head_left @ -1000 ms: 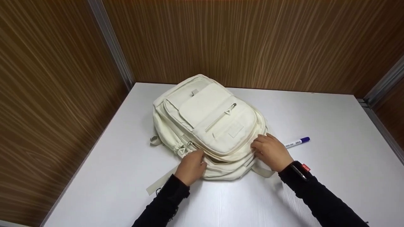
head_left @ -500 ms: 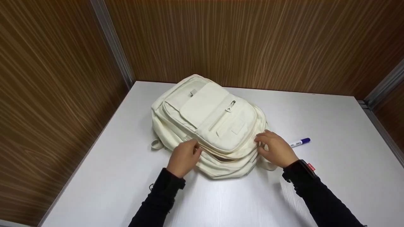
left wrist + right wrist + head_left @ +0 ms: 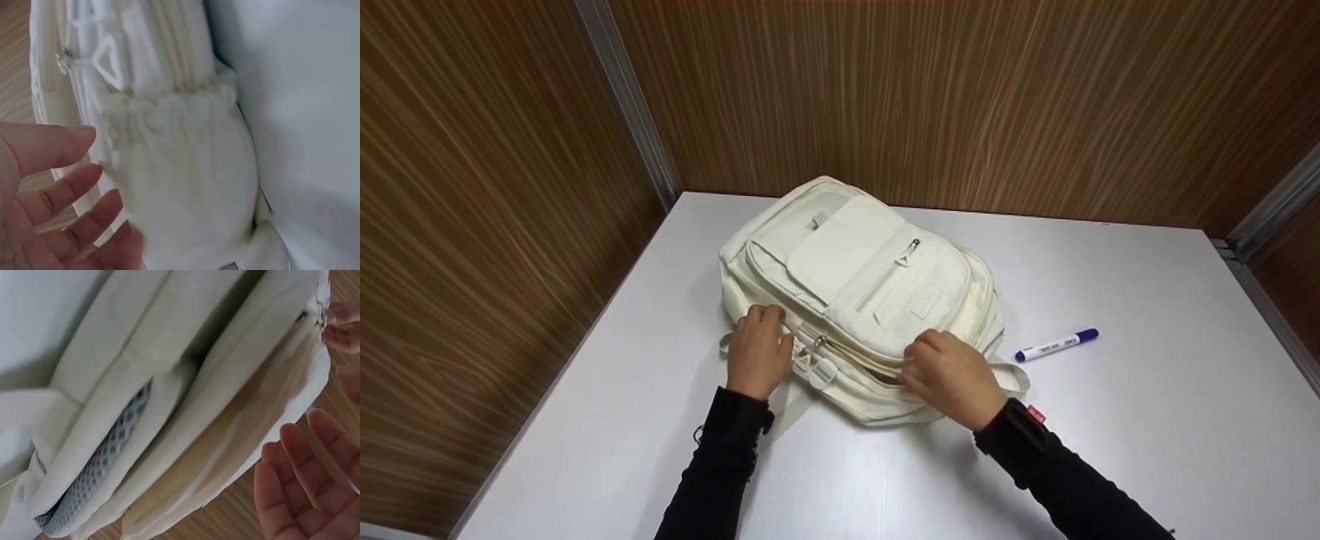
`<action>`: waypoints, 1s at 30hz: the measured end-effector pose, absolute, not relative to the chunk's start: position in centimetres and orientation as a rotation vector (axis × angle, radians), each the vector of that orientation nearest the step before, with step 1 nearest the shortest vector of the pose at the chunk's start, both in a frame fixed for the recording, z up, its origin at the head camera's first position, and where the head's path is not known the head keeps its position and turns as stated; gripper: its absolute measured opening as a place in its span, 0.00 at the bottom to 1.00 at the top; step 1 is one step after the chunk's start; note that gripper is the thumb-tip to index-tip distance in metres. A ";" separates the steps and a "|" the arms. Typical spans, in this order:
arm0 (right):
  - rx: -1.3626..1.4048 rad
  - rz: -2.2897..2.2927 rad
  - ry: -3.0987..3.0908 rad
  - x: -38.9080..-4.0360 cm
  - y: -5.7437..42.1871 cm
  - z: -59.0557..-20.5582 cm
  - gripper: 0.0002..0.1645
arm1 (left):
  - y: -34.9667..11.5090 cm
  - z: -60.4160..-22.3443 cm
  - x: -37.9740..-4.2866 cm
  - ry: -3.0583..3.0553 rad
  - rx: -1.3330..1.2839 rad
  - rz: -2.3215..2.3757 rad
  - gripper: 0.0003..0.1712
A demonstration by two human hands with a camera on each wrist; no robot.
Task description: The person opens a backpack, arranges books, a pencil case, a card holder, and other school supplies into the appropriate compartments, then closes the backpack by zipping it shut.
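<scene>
Head view: one cream backpack (image 3: 840,259), lying front pocket up on a white table (image 3: 1185,360), its near main zip partly undone. Front pocket with a slanting zip and triangular zip pull (image 3: 903,259). Left hand (image 3: 756,352), at the bag's near left side, beside a round white tag (image 3: 823,373). Right hand (image 3: 952,379), at the right part of the gaping zip. Black sleeves (image 3: 703,480) on both arms; red tab (image 3: 1036,414) at the right wrist. One white marker (image 3: 1057,345) with purple-blue ends, on the table to the right of the bag, apart from it. Wood-grain panel (image 3: 960,97) behind

Left wrist view: gathered side pocket (image 3: 180,174) of the bag; left fingers spread and slightly bent, pinching nothing, close against the pocket's edge, though contact is hard to tell

Right wrist view: open compartment (image 3: 225,439) with tan lining; grey mesh (image 3: 95,467) nearby; right fingers loosely extended, side by side, just beside the compartment's outer edge
</scene>
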State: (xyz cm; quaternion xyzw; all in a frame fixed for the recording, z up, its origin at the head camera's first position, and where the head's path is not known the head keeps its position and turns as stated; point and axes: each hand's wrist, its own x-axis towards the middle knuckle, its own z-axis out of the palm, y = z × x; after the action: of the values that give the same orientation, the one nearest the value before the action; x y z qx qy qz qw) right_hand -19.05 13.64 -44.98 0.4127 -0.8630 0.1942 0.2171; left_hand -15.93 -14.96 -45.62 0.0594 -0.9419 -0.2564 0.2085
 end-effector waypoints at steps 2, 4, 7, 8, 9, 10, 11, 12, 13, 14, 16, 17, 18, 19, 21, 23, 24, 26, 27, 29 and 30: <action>1.222 0.436 -2.358 -18.2 13.4 -45.7 0.15 | -15.4 -45.8 -15.8 -2.655 0.172 -0.687 0.13; 1.286 0.341 -2.330 -17.6 13.4 -46.2 0.17 | -15.8 -45.8 -15.7 -2.689 0.175 -0.670 0.12; 1.330 0.253 -2.317 -17.2 13.6 -46.7 0.19 | -16.2 -45.9 -15.6 -2.721 0.161 -0.664 0.09; 1.333 0.243 -2.323 -17.2 13.7 -46.8 0.19 | -16.3 -45.9 -15.5 -2.727 0.158 -0.658 0.08; 1.332 0.242 -2.332 -17.3 13.7 -46.9 0.18 | -16.3 -46.0 -15.5 -2.730 0.156 -0.650 0.08; 1.331 0.247 -2.345 -17.4 13.8 -46.9 0.17 | -16.3 -46.0 -15.4 -2.732 0.152 -0.638 0.07; 1.329 0.253 -2.357 -17.6 13.9 -46.9 0.16 | -16.3 -46.0 -15.4 -2.730 0.148 -0.630 0.07; 1.326 0.261 -2.368 -17.8 14.0 -46.9 0.15 | -16.2 -46.1 -15.3 -2.726 0.143 -0.622 0.07; 1.321 0.268 -2.383 -18.1 14.2 -46.9 0.14 | -16.1 -46.1 -15.2 -2.724 0.138 -0.615 0.06; 1.316 0.275 -2.400 -18.3 14.3 -46.9 0.13 | -16.0 -46.0 -15.1 -2.718 0.132 -0.609 0.06; 1.308 0.296 -2.445 -18.9 14.7 -46.9 0.13 | -15.7 -45.9 -14.9 -2.702 0.118 -0.595 0.05; 1.302 0.308 -2.471 -19.2 14.9 -46.9 0.13 | -15.5 -45.9 -14.8 -2.694 0.113 -0.587 0.05; 1.292 0.324 -2.503 -19.5 15.2 -46.8 0.14 | -15.3 -45.9 -14.6 -2.684 0.105 -0.571 0.04; 1.285 0.341 -2.533 -19.8 15.4 -46.7 0.14 | -15.1 -45.9 -14.5 -2.675 0.099 -0.548 0.04; 1.270 0.375 -2.589 -20.5 15.9 -46.6 0.14 | -14.7 -45.8 -14.4 -2.662 0.098 -0.503 0.05; 1.252 0.414 -2.639 -21.1 16.4 -46.4 0.13 | -14.3 -45.7 -14.3 -2.666 0.110 -0.464 0.08; 1.245 0.439 -2.659 -21.3 16.6 -46.3 0.13 | -14.1 -45.6 -14.3 -2.672 0.116 -0.449 0.09; 1.231 0.494 -2.688 -21.9 17.0 -46.2 0.14 | -13.7 -45.5 -14.3 -2.692 0.134 -0.437 0.12; 1.222 0.520 -2.700 -22.1 17.1 -46.2 0.14 | -13.5 -45.4 -14.3 -2.698 0.138 -0.437 0.14; 1.204 0.576 -2.714 -22.6 17.3 -46.2 0.14 | -13.3 -45.4 -14.4 -2.699 0.130 -0.434 0.16; 1.196 0.604 -2.720 -22.7 17.4 -46.3 0.14 | -13.2 -45.5 -14.4 -2.695 0.121 -0.431 0.18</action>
State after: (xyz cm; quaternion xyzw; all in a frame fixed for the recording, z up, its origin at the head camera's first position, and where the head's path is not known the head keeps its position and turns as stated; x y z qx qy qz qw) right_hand -22.73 17.42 -46.27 0.3938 -0.8958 0.1988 0.0548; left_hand -14.43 -13.16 -45.47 0.0433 -0.9659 -0.1545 0.2033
